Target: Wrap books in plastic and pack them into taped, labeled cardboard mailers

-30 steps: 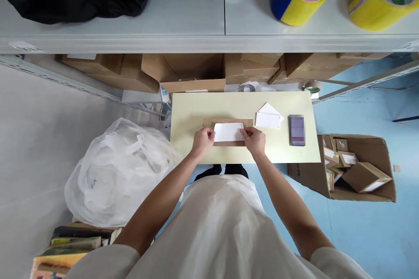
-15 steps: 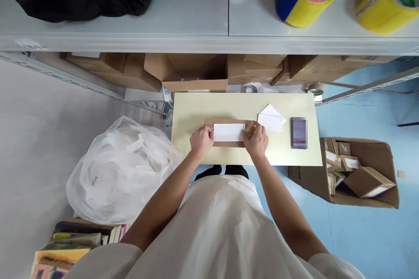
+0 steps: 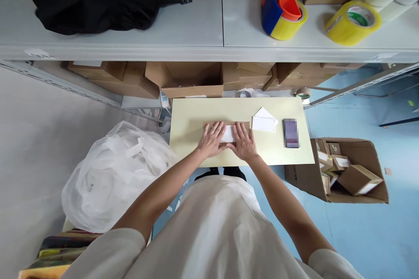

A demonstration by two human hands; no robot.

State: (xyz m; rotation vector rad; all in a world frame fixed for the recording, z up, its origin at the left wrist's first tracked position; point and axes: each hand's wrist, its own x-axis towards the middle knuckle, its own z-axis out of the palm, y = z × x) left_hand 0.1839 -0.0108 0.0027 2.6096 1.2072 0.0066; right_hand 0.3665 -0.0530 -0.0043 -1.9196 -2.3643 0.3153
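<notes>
A small brown cardboard box lies on the pale yellow table, with a white label on its upper face. My left hand rests flat over the box's left part, fingers stretched out. Over the right part, my right hand is laid flat too, its fingers slightly spread. Both hands press on the label and hide its two ends; only its middle shows. To the right of the box are a few loose white labels, overlapping each other.
A dark phone-like object, pixelated, lies at the table's right. Beside the table stands an open carton of small boxes. A white plastic bag bulges at left, above books. The shelf ahead carries yellow tape and a tape dispenser.
My hands have let go of the label's ends and now lie flat on top of it, closer together. The view has shifted slightly.
</notes>
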